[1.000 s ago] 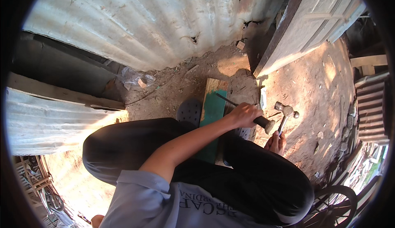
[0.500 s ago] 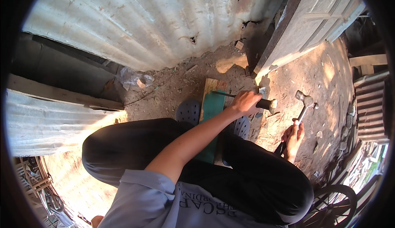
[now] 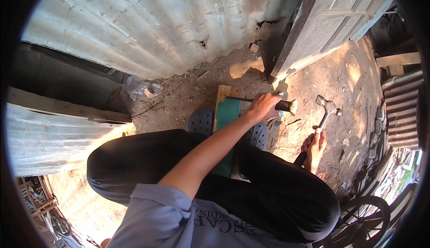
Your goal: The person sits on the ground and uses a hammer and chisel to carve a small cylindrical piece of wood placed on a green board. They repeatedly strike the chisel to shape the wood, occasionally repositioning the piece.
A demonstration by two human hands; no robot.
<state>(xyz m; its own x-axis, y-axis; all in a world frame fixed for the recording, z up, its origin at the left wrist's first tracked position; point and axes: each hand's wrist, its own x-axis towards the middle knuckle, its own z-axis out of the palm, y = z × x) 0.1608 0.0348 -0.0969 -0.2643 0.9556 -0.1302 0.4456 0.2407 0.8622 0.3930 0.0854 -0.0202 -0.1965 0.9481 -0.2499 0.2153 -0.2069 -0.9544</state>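
The left hand grips the chisel, dark-handled and pale-butted, its thin shaft pointing to nine o'clock over the green board. The right hand, at four o'clock from it, clasps the hammer.

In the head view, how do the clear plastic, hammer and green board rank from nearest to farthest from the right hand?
1. Hammer: nearest, held in the right hand.
2. Green board: to that hand's left, near the picture's middle.
3. Clear plastic: farthest, well off to the left.
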